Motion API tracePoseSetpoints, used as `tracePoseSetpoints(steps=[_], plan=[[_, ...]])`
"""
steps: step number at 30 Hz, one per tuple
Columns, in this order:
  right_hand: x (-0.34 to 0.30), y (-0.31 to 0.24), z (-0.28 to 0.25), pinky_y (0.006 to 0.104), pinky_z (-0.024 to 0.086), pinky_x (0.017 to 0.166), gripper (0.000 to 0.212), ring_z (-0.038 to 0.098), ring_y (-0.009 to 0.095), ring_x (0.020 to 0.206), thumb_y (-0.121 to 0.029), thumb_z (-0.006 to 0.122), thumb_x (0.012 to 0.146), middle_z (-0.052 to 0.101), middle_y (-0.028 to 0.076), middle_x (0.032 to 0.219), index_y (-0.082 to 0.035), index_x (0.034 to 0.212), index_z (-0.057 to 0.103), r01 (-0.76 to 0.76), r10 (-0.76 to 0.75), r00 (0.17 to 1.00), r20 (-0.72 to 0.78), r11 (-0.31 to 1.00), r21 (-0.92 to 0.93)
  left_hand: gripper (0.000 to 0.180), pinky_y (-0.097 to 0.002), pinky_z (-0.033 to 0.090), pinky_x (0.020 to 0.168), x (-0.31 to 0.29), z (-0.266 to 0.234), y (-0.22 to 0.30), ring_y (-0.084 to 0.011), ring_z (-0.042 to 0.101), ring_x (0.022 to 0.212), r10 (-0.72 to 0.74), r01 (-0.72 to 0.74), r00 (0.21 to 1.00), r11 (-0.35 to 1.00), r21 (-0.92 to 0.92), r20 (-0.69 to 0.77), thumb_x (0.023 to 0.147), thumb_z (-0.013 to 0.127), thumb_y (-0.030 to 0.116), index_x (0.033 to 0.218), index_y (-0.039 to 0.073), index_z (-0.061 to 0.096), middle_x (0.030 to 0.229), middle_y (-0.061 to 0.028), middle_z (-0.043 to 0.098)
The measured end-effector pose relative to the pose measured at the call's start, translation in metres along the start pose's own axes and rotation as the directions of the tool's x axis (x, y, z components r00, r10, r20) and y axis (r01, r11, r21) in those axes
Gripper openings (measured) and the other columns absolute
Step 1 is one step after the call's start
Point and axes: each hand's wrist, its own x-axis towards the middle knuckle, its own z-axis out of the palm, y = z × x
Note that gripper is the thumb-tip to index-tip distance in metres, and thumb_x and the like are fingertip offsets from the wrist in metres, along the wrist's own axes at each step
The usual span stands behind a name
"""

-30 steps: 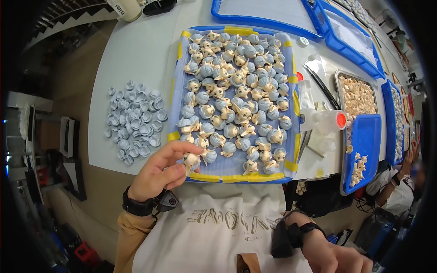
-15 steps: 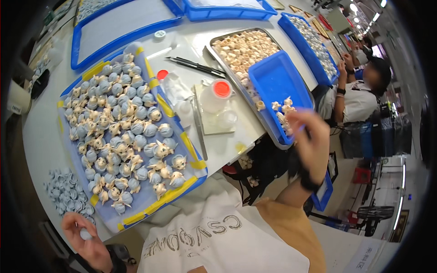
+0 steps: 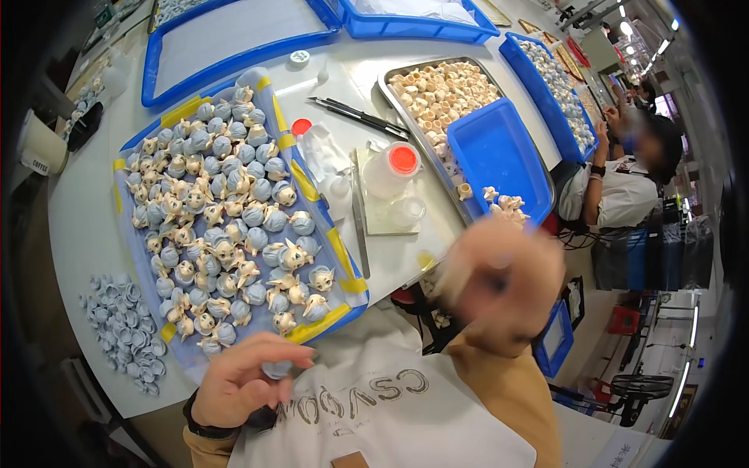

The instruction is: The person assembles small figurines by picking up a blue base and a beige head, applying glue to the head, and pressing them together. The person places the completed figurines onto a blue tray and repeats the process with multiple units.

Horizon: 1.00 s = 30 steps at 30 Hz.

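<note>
My left hand (image 3: pixel 234 382) is in front of my chest, fingers closed around a small grey-blue cup-shaped piece (image 3: pixel 276 369). My right hand (image 3: pixel 499 285) is smeared by motion below the small blue tray (image 3: pixel 495 144), and what its fingers hold cannot be made out. A few pale figure pieces (image 3: pixel 507 208) lie at that tray's near end. Left of centre, a yellow-taped blue tray (image 3: pixel 360 299) is filled with small doll heads (image 3: pixel 226 251) with grey-blue hair and pointed ears. A pile of loose grey-blue shell pieces (image 3: pixel 125 331) lies on the table at its left.
Pale hollow pieces (image 3: pixel 445 92) fill a metal tray under the small blue one. Red-topped bottle (image 3: pixel 392 170), tweezers (image 3: pixel 360 222) and black pens (image 3: pixel 359 115) lie between the trays. More blue trays (image 3: pixel 421 30) stand at the back. A co-worker (image 3: pixel 628 183) sits at the right.
My left hand has moved right, from beside the shell pile to my chest, with the grey-blue piece. My right hand has come back from the small blue tray toward me. The view has shifted slightly.
</note>
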Motion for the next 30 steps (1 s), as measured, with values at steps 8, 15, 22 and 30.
tracePoseSetpoints(steps=[8,15,22,30], plan=[[-0.003,-0.057,0.099,0.0362,0.049,0.072,0.016,0.061,0.030,0.088,-0.006,0.058,0.078,0.062,0.016,0.101,0.002,0.092,0.060,0.372,-0.393,0.918,-0.047,0.815,0.445,0.047,-0.0341,0.044,0.078,-0.009,-0.001,-0.010,-0.0228,0.056,0.089,0.254,-0.253,0.966,0.967,0.041,-0.036,0.082,0.064,0.040,0.089,-0.006,0.062,0.099,-0.0157,0.058],[-0.019,-0.060,0.104,0.0346,0.047,0.067,0.031,0.057,0.029,0.085,-0.009,0.063,0.070,0.054,0.017,0.102,0.009,0.095,0.058,0.358,-0.364,0.931,-0.022,0.898,0.256,0.040,-0.0293,0.043,0.075,-0.002,-0.003,-0.012,-0.0193,0.055,0.083,0.267,-0.265,0.950,0.964,0.034,-0.164,0.071,0.077,0.030,0.087,-0.005,0.062,0.092,-0.0141,0.057],[-0.024,-0.052,0.117,0.0331,0.052,0.064,0.031,0.062,0.028,0.076,-0.005,0.066,0.069,0.059,0.020,0.095,0.010,0.096,0.060,0.316,-0.301,0.949,-0.096,0.917,0.244,0.039,-0.0273,0.045,0.071,-0.003,-0.006,-0.015,-0.0193,0.056,0.085,0.191,-0.188,0.963,0.982,0.031,-0.189,0.075,0.072,0.022,0.097,-0.007,0.059,0.097,-0.0162,0.056],[-0.007,-0.005,0.024,0.0315,0.049,0.059,0.032,0.061,0.026,0.071,0.000,0.072,0.062,0.064,0.015,0.090,0.000,0.094,0.064,-0.063,0.060,0.998,-0.018,0.946,-0.318,0.040,-0.0253,0.050,0.064,-0.004,-0.002,-0.006,-0.0194,0.061,0.077,0.145,-0.148,0.971,0.989,0.001,-0.189,0.092,0.040,0.014,0.126,-0.006,0.043,0.105,-0.0177,0.056]])
